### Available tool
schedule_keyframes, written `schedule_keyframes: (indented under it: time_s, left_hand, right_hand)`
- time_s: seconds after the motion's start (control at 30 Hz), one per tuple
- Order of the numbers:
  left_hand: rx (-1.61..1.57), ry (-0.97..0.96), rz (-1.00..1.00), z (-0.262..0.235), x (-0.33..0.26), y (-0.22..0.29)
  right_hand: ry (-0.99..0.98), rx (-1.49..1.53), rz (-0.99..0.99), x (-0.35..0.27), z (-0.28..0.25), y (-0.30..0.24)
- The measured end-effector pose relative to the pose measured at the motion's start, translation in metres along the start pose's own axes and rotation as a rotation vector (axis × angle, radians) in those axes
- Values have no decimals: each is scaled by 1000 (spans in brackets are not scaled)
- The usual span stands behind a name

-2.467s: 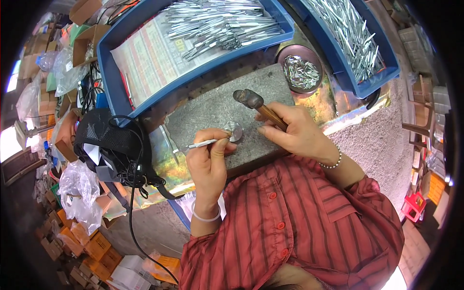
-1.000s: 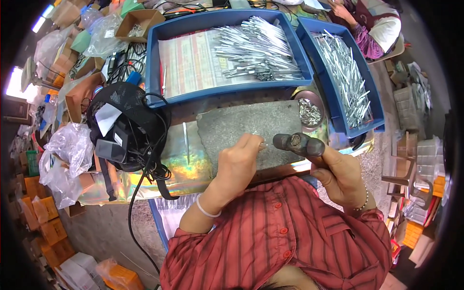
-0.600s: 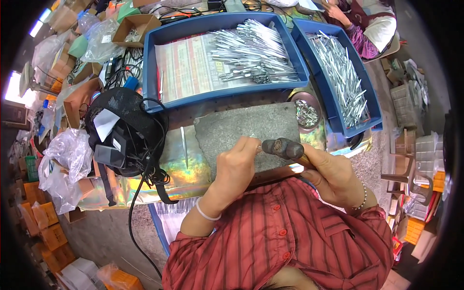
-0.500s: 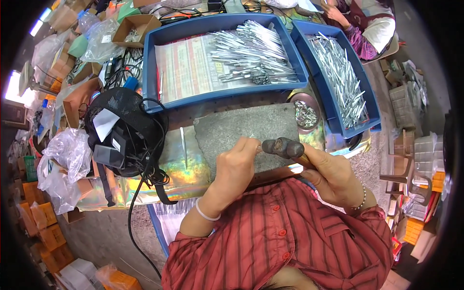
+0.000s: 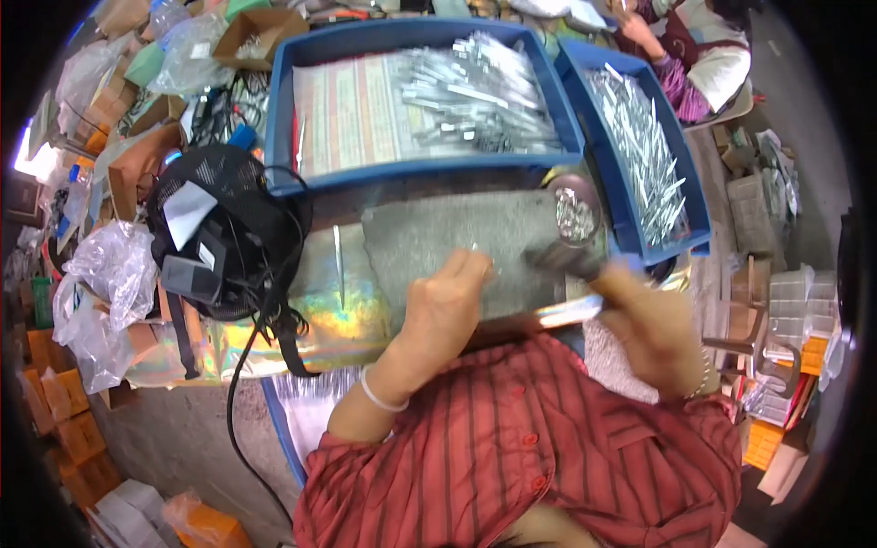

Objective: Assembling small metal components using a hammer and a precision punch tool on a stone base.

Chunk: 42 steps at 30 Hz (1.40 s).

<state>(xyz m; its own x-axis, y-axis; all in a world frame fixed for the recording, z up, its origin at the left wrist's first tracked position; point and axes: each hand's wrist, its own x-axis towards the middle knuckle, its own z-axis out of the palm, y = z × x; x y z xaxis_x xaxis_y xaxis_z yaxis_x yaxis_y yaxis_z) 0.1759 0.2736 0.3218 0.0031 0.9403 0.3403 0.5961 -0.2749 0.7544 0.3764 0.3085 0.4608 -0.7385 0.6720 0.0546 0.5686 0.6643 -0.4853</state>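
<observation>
My left hand [image 5: 445, 300] rests over the grey stone slab [image 5: 411, 242], its fingers pinched together. A tiny pale tip shows by the fingertips; what they hold is mostly hidden. My right hand [image 5: 658, 333], blurred by motion, grips a hammer [image 5: 565, 261] by its handle. The hammer's head is over the slab's right part, apart from my left fingers. Beyond the slab's right end sits a round dish [image 5: 574, 212] of small metal parts. A slim metal rod [image 5: 340, 269] lies left of the slab.
A wide blue tray [image 5: 420, 169] behind the slab holds a pile of silvery metal pieces; a narrower blue tray [image 5: 671, 251] at the right holds more. A black mesh bag [image 5: 228, 247] with cables stands at the left. Another person [image 5: 681, 55] sits at the far right.
The hammer has moved right, away from my left fingers, and my right hand has shifted right with it. My left hand keeps its pinch at nearly the same spot on the slab.
</observation>
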Motion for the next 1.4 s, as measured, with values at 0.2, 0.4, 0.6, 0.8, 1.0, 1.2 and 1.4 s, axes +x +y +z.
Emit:
schedule_keyframes:
  time_s: [0.2,0.4,0.6,0.8,1.0,1.2,1.4]
  left_hand:
    - [19,-14,-23,3,0,-2]
    - [9,-43,25,5,11,11]
    - [46,-34,-27,1,2,1]
    - [113,-89,32,-1,2,2]
    - [-1005,89,-503,-37,3,22]
    - [-1397,104,-536,-48,8,19]
    - [-1249,139,-616,-37,14,21]
  right_hand:
    - [184,99,13,0,-5,-7]
    - [317,299,117,-44,-21,-5]
    - [-123,0,48,10,-17,-19]
    - [-88,60,22,5,-9,-3]
    - [196,170,194,2,21,29]
    - [181,-57,242,11,89,70]
    - [184,-55,232,7,89,83]
